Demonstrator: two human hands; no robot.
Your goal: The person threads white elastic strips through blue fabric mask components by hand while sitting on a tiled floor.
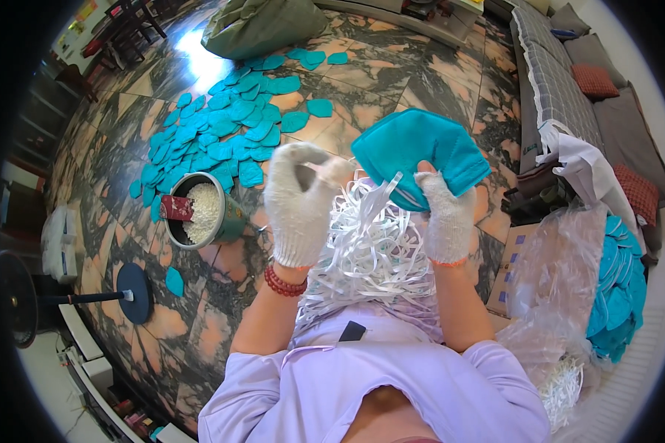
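My right hand (448,203), in a white knit glove with bare fingertips, grips a teal folded face mask (417,144); more than one layer shows at its edge. My left hand (299,203), gloved the same way, has thumb and forefinger curled into a ring and pinched together by the mask's left edge. What sits in that pinch is too small to make out. White straps hang just below the mask. Across my lap lies a large tangle of flat white straps (377,251).
Many teal mask pieces (229,122) are heaped on the marble floor, ahead to the left. A grey bucket (233,221) holds white bits. At right, a plastic bag (554,273) lies by more teal masks (617,295) and a sofa (558,81). A green sack (262,26) lies far ahead.
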